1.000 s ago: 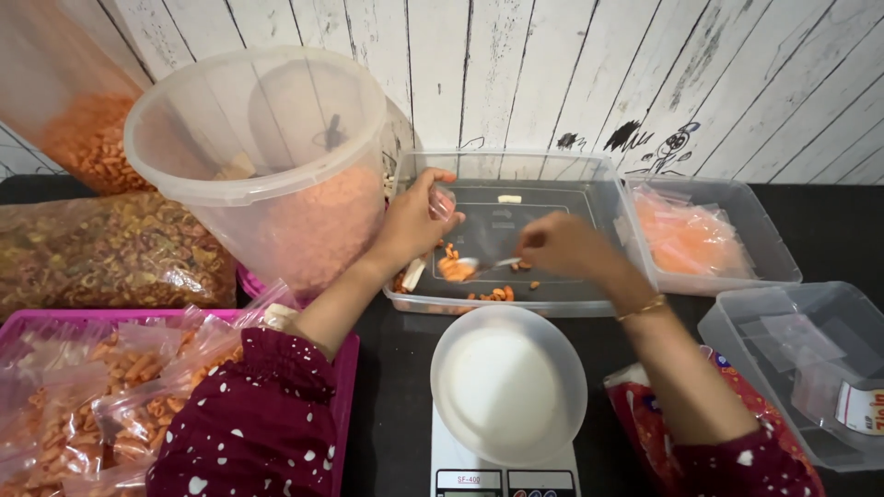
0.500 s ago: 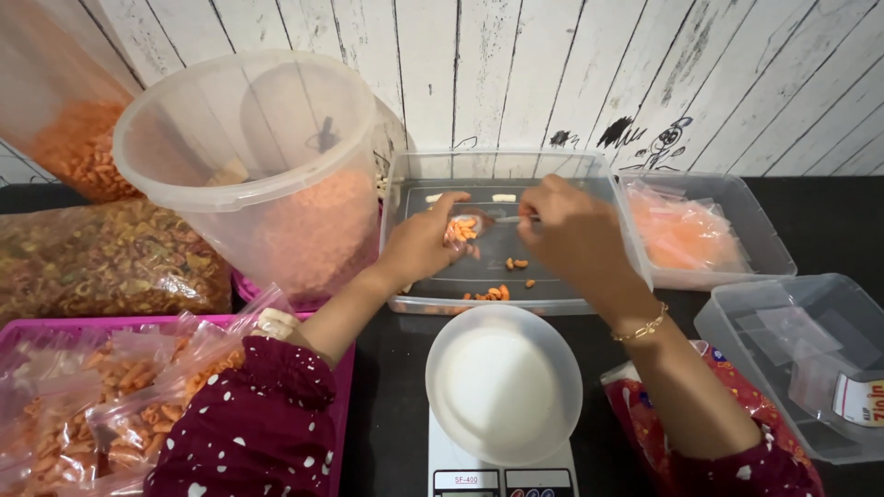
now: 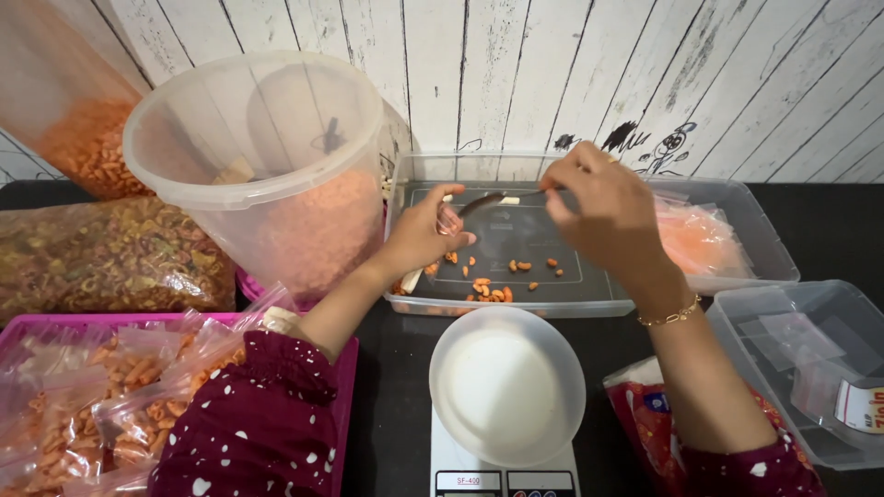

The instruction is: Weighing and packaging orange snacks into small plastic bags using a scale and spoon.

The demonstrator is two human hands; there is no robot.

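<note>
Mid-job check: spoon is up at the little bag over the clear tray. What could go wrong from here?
The spoon, held in the right hand, meets a small bag pinched by the left hand; pieces could miss it, as the orange snacks loose in the clear tray suggest. The big tub leans beside that wrist and might get nudged.

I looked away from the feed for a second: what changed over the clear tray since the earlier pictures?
The right hand lifted the metal spoon from the clear plastic tray to the small clear bag held by the left hand; the spoon now looks empty, and more orange snack pieces lie loose. The white bowl stayed put.
</note>
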